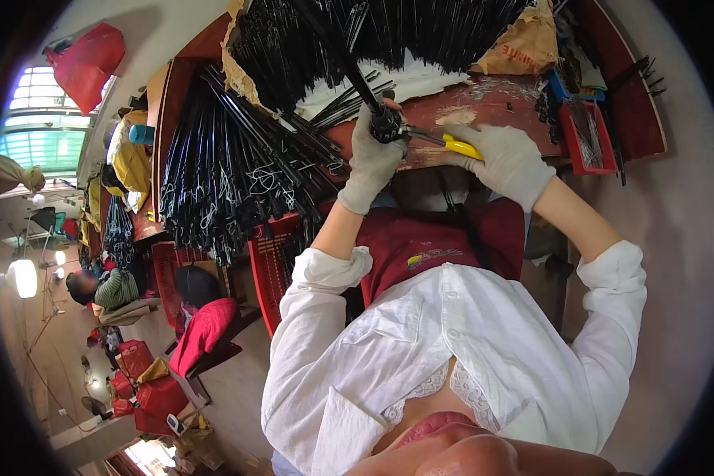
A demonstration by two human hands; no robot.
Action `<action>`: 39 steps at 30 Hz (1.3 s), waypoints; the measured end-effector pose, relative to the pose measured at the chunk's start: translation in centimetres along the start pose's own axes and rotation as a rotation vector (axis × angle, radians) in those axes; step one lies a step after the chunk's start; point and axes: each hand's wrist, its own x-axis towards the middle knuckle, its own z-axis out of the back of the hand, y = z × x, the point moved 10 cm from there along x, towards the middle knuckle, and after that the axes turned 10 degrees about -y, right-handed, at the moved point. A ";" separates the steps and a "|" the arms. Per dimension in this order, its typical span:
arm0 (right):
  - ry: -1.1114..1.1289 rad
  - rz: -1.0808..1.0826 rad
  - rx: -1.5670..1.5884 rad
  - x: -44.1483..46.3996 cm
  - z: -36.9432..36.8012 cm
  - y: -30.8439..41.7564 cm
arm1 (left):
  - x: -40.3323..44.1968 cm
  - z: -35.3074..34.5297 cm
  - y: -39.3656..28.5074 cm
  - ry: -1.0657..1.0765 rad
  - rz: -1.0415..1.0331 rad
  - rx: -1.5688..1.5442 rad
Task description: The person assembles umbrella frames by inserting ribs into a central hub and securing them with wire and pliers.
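My left hand (369, 166), in a pale work glove, is closed around what looks like a black umbrella frame (385, 123), near its hub. Its dark shaft slants up and away over the bench. My right hand (509, 165), gloved too, grips pliers with yellow handles (462, 147). The metal jaws reach to the hub beside my left fingers; whether they pinch a wire there is too small to tell. Both hands are over the near edge of the red workbench (508, 103).
Left of my hands, a large bundle of black rods (230, 159) with wire loops hangs over the bench edge. More black rods (293, 55) lie behind in torn brown paper (523, 44). A red bin (587, 136) holds thin wires at right. A seated person (119, 285) is far left.
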 end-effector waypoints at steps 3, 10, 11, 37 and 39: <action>0.850 -0.579 1.205 -4.9 -5.5 1.8 | 0.2 -0.4 0.1 0.041 0.022 -0.085; -0.076 -0.001 -0.048 -3.1 1.1 0.8 | -0.6 0.4 -0.4 0.008 0.043 -0.169; -0.309 0.172 -0.171 -3.5 2.6 2.1 | -0.6 0.4 0.1 -0.023 0.048 -0.228; -0.139 0.072 0.013 -3.5 0.5 1.3 | -1.1 -0.9 -1.5 0.066 -0.086 -0.226; -0.030 -0.023 0.147 -3.5 0.0 0.5 | -1.2 -1.1 -1.4 0.075 -0.057 -0.273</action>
